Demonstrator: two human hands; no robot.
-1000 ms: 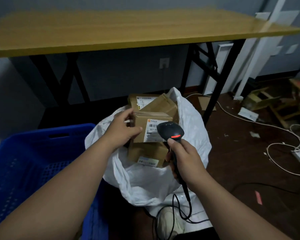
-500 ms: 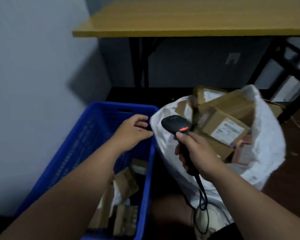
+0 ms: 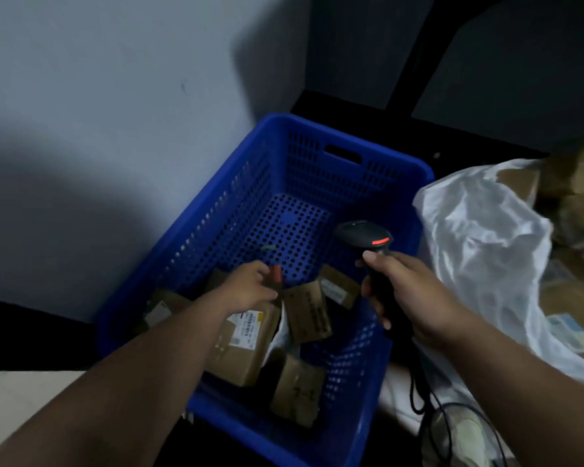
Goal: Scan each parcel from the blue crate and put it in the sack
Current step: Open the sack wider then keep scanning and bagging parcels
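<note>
Head view: a person is reaching into a blue crate (image 3: 361, 163) standing on the floor against a pale wall (image 3: 98, 96). The left hand (image 3: 250, 291) is going down among the parcels at the near end of the crate, its fingers curling over the top edge of a small brown box with a red mark (image 3: 274, 280); whether they are actually gripping it cannot be told from the blurred frame. Directly under that wrist, a large carton (image 3: 246, 345) is lying with a white barcode label facing up. A narrow parcel (image 3: 307, 312) is leaning just to its right, another labelled one (image 3: 338, 287) is sitting behind that near the crate's right wall, and a box with handwriting on it (image 3: 297, 392) is resting nearest the camera. One more carton (image 3: 162, 308) is showing at the left wall, partly hidden by the forearm. The far half of the perforated crate floor is lying bare.

The right hand (image 3: 412, 294) is holding a black scanner (image 3: 364, 237) above the crate's right rim, fingers wrapping tightly round the handle and the forefinger lying along its front. A red light is glowing on the scanner's head, and its cable (image 3: 418, 396) is trailing down toward the floor at lower right.

Just beside the crate on the right, the white sack (image 3: 479, 237) is standing open, with several brown parcels (image 3: 573, 298) already piling up inside it.
</note>
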